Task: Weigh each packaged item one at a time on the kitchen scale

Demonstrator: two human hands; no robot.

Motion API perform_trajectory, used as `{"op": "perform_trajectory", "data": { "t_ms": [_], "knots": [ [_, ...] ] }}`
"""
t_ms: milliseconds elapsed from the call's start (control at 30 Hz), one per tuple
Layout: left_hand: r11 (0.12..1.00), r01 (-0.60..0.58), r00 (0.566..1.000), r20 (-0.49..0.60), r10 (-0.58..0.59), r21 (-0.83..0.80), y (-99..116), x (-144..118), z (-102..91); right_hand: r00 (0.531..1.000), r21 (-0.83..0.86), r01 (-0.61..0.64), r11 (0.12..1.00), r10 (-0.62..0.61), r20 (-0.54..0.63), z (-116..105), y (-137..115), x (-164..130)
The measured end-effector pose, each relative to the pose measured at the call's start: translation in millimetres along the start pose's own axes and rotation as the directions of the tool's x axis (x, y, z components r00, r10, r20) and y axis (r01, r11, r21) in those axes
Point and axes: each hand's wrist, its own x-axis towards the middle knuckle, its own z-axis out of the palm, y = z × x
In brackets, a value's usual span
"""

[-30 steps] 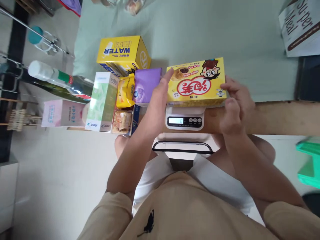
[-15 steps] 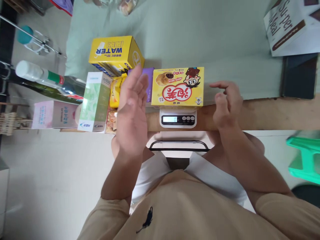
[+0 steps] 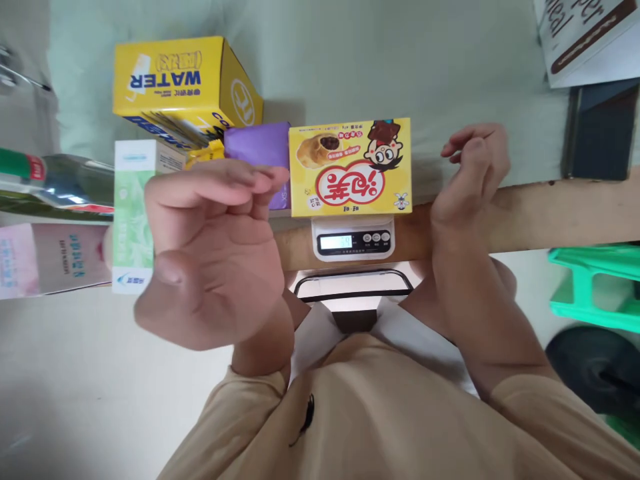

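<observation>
Yellow snack box (image 3: 350, 167) lies flat on the small scale (image 3: 353, 237) at the near tabletop (image 3: 550, 213) edge, purple pack (image 3: 260, 150) touching its left side. Both hands off it: left hand (image 3: 210, 260) raised near the camera, grip open and empty; right hand (image 3: 473, 173) just right of the box, fingers loosely curled, holding nothing. Thin cardboard, likely light, crushable on the faces. Best hold: the two short ends, gentle squeeze.
</observation>
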Motion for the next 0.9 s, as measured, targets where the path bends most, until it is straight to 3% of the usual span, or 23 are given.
{"op": "perform_trajectory", "data": {
  "t_ms": [167, 367, 533, 767, 900],
  "knots": [
    [0.975, 0.054, 0.998, 0.005, -0.056, 0.216, -6.4, 8.1, -10.9, 1.000, 0.008, 0.014, 1.000, -0.014, 0.018, 7.8, 1.6, 5.2],
    [0.990, -0.013, 0.989, 0.148, -0.008, 0.139, -18.7, 11.4, -16.0, 0.998, 0.023, 0.049, 0.999, -0.050, 0.025, 5.9, 4.9, 2.7],
    [0.995, -0.001, 0.994, 0.111, -0.009, 0.095, -21.6, 9.6, -14.5, 0.992, 0.001, 0.101, 0.995, -0.101, 0.076, 2.6, 15.5, 2.8],
    [0.997, -0.071, 0.981, 0.181, 0.066, 0.019, -30.2, 9.7, -18.3, 0.989, 0.041, 0.101, 0.994, -0.104, 0.108, 2.3, 11.2, 0.2],
    [0.999, -0.033, 0.982, 0.189, 0.026, 0.032, -25.8, 9.5, -16.2, 0.990, 0.014, 0.088, 0.996, -0.089, 0.112, 2.0, 7.3, -0.3]
  ]
}}
